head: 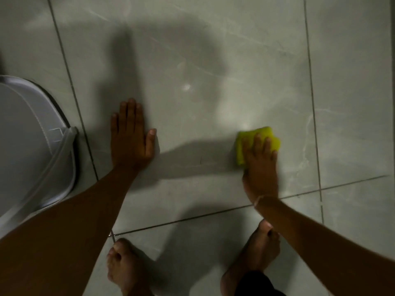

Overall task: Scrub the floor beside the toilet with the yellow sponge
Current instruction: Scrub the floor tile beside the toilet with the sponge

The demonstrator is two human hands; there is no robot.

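Note:
The yellow sponge (265, 135) lies flat on the grey tiled floor (203, 71), right of centre. My right hand (259, 165) presses down on it, fingers spread over its near half, so only the far edge and left side show. My left hand (131, 138) rests palm down on the tile further left, fingers together and thumb out, holding nothing. The white toilet (32, 142) stands at the left edge, just left of my left hand.
Dark grout lines (311, 92) cross the large grey tiles. My two bare feet (126, 268) stand on the floor at the bottom, close under my arms. Shadows of my arms fall across the tile between my hands.

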